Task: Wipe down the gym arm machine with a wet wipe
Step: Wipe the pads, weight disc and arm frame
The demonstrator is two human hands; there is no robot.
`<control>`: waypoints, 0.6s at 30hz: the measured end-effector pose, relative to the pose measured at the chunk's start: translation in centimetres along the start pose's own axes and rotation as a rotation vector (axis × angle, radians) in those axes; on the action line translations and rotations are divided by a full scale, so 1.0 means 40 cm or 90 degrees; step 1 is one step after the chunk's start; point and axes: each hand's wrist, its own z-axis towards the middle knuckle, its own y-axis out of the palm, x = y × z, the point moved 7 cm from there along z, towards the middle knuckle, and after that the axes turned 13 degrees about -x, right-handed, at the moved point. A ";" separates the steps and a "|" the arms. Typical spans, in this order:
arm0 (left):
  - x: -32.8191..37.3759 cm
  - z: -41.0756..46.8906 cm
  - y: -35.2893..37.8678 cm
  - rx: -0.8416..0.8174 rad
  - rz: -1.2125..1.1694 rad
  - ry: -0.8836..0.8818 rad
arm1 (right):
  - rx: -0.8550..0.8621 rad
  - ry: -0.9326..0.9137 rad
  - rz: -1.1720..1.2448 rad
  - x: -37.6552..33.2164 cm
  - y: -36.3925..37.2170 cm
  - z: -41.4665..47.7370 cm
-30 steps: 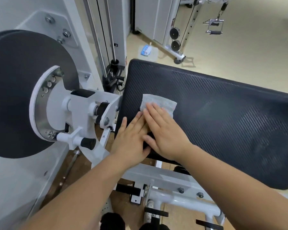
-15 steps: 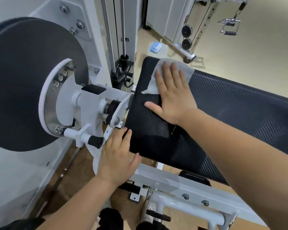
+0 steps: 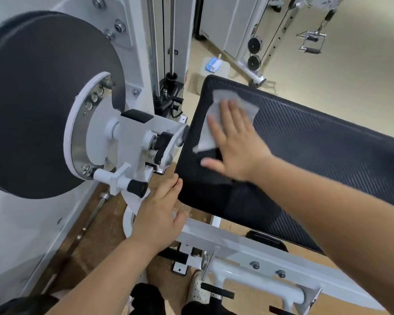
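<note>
Right hand (image 3: 234, 144) lies flat with fingers straight and slightly spread, palm down, pressing a thin white wet wipe (image 3: 214, 114) against the padded top of the gym arm machine; the hand is a little blurred. Left hand (image 3: 159, 212) is relaxed and holds nothing, its fingers nearly straight, fingertips touching the near left edge of the same pad and thumb spread to the side. Filling the left of the view is a large round black disc (image 3: 43, 98) mounted on the machine's white upright, with a white and silver circular plate at its hub. To its right, running off the right edge, is the wide black rectangular arm pad with a woven texture (image 3: 316, 144); the wipe sits crumpled near the pad's far left corner, partly under the right fingers. Below the pad a white metal frame beam with bolts (image 3: 248, 248) crosses the lower right. Beyond the pad, on the beige floor, stands a white cable station with two black pulleys (image 3: 254, 53), and a chrome stirrup handle (image 3: 312, 40) hangs near it. A white and blue pack of wipes (image 3: 213, 64) lies on the floor just past the pad's far corner. A small black knob on a white pin (image 3: 137, 187) sticks out just left of the left hand.
</note>
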 end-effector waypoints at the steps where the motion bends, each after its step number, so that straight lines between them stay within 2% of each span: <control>1: -0.003 -0.005 -0.001 -0.014 -0.002 0.000 | -0.002 0.042 0.011 0.028 -0.026 0.031; 4: -0.011 -0.021 0.000 -0.071 -0.031 0.001 | 0.013 0.125 0.091 0.051 -0.064 0.072; 6: -0.018 -0.035 0.004 -0.106 -0.083 -0.012 | 0.017 0.126 0.121 0.004 -0.048 0.060; 9: -0.030 -0.054 0.009 -0.099 -0.161 -0.023 | 0.003 0.016 0.113 -0.143 0.033 -0.014; 13: -0.046 -0.060 0.026 -0.089 -0.188 -0.051 | -0.024 -0.138 0.061 -0.292 0.162 -0.147; 16: -0.040 -0.053 0.042 -0.111 -0.188 -0.058 | -0.036 -0.243 -0.014 -0.232 0.150 -0.130; 18: -0.036 -0.046 0.040 -0.109 -0.182 -0.064 | -0.009 -0.211 -0.044 -0.128 0.079 -0.065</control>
